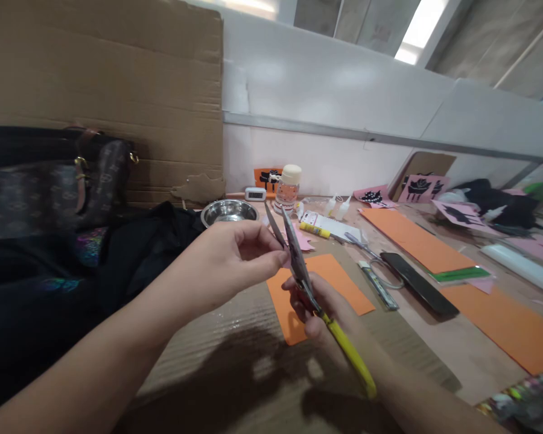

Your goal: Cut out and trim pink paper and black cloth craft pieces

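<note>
My right hand (323, 307) holds a pair of scissors (297, 259) with a yellow handle, its slightly parted blades pointing up and away from me. At the blades, the thumb and fingers of my left hand (228, 259) are pinched together. What they grip, if anything, is too small or hidden to make out. Below both hands lies a sheet of orange paper (339, 280) on a cardboard mat (217, 367), partly covered by my right hand. Pink paper scraps (304, 236) are just behind the blades.
A metal bowl (228, 211), a lidded jar (288, 187) and a small digital timer (255, 194) stand at the back. To the right are a glue stick (314, 230), a black phone (419, 283) and more orange sheets (419, 240). Dark cloth (163, 253) and a handbag (104, 175) occupy the left.
</note>
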Motion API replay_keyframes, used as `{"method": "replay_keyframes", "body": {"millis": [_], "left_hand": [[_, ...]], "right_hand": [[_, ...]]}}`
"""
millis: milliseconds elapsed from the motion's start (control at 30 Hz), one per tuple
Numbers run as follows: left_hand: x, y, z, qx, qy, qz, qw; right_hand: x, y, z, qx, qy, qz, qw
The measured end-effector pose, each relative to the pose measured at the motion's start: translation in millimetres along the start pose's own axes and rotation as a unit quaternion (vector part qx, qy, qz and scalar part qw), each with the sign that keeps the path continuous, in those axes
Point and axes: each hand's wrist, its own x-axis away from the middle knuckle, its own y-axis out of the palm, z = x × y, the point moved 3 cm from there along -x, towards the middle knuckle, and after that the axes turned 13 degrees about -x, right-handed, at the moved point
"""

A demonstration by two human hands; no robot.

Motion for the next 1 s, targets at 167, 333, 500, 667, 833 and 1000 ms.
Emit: {"method": "replay_keyframes", "body": {"millis": [167,333,500,667,833,1000], "left_hand": [[0.0,0.0,0.0,0.002,0.004,0.001,1.000],[-0.8,0.2,-0.8,0.013,-0.001,0.009,1.000],[-0.4,-0.4,-0.1,0.024,0.000,0.026,0.999],[-0.5,-1.9,3.1,-0.007,0.015,0.038,0.999],[-0.1,-2.3,3.1,0.000,0.012,0.047,0.999],[-1.1,0.7,0.6,-0.006,0.004,0.047,0.999]], "right_hand": [[-2.6,0.2,3.4,-0.020,0.011,-0.004,1.000],[-4.1,3.1,0.3,-0.051,0.009,0.019,0.998],[-5.2,2.6,-3.8,-0.057,-0.005,0.038,0.998],[-5.5,3.1,-1.5,-0.059,-0.001,0.025,0.998],[-5.1,2.0,0.6,-0.086,-0.007,0.015,0.996],[-4.2,0.7,2.7,-0.052,-0.014,0.016,0.998]]}}
